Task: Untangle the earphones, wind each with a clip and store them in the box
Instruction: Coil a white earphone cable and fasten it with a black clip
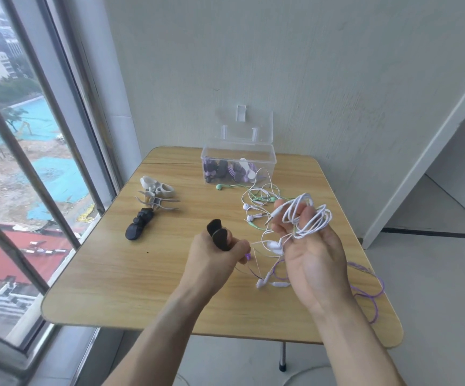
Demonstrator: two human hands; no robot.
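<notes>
My left hand [214,257] grips a black clip [219,234] above the middle of the wooden table [131,274]. My right hand [313,249] holds a coil of white earphone cable [307,215] looped round its fingers, with the earbuds dangling below. A tangle of green and white earphones [259,201] lies beyond my right hand. Purple earphones [365,291] trail over the table's right edge. The clear plastic box [238,165] stands open at the back, with several wound earphones inside.
White clips [157,189], a grey clip [157,203] and another black clip [139,224] lie at the table's left side. A window runs along the left, a wall stands behind the table, and a doorway opens at the right.
</notes>
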